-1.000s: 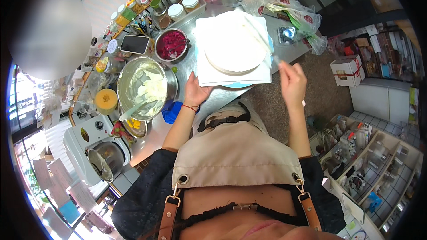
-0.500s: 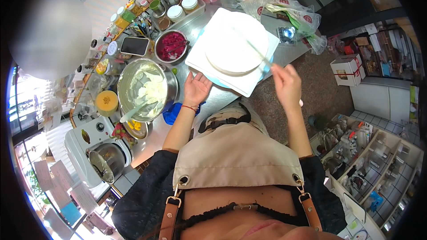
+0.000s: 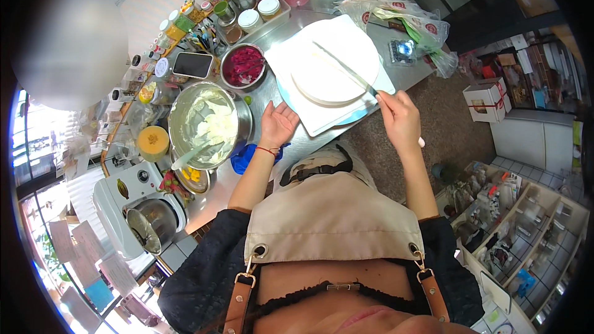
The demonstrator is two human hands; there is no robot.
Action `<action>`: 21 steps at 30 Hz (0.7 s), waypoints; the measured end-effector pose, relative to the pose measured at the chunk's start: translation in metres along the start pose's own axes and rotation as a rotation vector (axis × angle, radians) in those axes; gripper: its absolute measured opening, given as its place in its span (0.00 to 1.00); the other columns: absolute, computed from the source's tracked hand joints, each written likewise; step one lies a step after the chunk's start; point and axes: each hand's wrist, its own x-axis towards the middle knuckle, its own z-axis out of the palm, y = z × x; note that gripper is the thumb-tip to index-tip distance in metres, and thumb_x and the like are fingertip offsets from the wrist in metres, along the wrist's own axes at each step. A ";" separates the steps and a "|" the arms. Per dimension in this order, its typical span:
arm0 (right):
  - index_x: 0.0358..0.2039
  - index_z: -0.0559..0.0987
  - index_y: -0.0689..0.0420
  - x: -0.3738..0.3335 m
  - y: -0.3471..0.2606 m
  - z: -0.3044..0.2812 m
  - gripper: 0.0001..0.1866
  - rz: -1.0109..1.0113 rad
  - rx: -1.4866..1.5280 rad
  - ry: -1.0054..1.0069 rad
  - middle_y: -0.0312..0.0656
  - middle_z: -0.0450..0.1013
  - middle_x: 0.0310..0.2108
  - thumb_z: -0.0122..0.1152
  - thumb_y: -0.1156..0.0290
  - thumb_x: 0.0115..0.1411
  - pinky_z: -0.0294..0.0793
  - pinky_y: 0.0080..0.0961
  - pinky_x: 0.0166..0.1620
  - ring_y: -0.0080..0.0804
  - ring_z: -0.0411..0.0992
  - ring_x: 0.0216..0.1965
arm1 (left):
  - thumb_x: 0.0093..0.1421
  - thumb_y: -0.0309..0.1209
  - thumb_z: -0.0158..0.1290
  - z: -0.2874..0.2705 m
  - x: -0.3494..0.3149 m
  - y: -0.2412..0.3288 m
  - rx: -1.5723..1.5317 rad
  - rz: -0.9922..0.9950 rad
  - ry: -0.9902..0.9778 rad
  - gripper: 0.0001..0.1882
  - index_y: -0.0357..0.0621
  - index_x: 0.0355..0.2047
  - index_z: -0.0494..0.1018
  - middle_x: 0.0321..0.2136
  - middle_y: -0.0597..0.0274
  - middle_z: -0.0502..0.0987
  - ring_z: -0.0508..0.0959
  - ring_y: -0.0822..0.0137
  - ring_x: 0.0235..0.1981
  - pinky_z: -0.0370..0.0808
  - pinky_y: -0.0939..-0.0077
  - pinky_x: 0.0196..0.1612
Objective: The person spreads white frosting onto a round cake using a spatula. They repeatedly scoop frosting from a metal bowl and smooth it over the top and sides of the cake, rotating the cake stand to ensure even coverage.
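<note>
A round white cake (image 3: 337, 77), apparently frosted, sits on a square white board (image 3: 322, 125). My right hand (image 3: 401, 117) is closed on the handle end of an icing spatula (image 3: 346, 69). Its long narrow blade slants over the cake's top, from upper left to lower right; whether it touches the frosting is hard to tell. Palm up beside the board's lower left edge, my left hand (image 3: 278, 125) holds nothing, its fingers apart. Left of that hand stands a metal bowl (image 3: 242, 139) of white cream (image 3: 216, 125), with a pale-handled spatula (image 3: 190, 156) resting in it.
Behind the cream bowl are a smaller bowl of magenta fruit pieces (image 3: 242, 65) and a phone (image 3: 193, 65). Lidded jars (image 3: 250, 20) line the back left. Plastic bags (image 3: 427, 28) lie at the far right. A white mixer (image 3: 127, 204) stands left; blue plastic (image 3: 246, 159) lies near my left wrist.
The board with the cake has turned. The icing spatula's blade reaches a little farther left over the cake and shows darker. Both hands stay in nearly the same places.
</note>
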 end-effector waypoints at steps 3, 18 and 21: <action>0.40 0.84 0.59 0.018 0.018 -0.005 0.08 0.023 -0.047 0.092 0.45 0.65 0.21 0.64 0.72 0.61 0.66 0.30 0.27 0.35 0.68 0.21 | 0.72 0.51 0.34 -0.009 0.003 0.000 0.017 -0.022 -0.044 0.33 0.30 0.59 0.63 0.58 0.44 0.71 0.70 0.49 0.61 0.63 0.54 0.65; 0.39 0.84 0.52 -0.012 -0.011 -0.003 0.07 -0.015 -0.018 -0.064 0.44 0.67 0.23 0.64 0.69 0.60 0.69 0.33 0.26 0.40 0.70 0.22 | 0.73 0.52 0.32 -0.004 0.010 0.026 0.122 0.003 -0.149 0.33 0.33 0.58 0.67 0.53 0.47 0.76 0.75 0.54 0.55 0.71 0.59 0.60; 0.40 0.84 0.53 -0.017 0.014 -0.014 0.08 0.103 -0.055 0.116 0.43 0.67 0.23 0.63 0.69 0.62 0.69 0.32 0.27 0.39 0.69 0.22 | 0.73 0.52 0.30 -0.017 0.014 0.034 0.140 -0.052 -0.226 0.34 0.32 0.59 0.65 0.55 0.46 0.75 0.74 0.54 0.57 0.69 0.59 0.61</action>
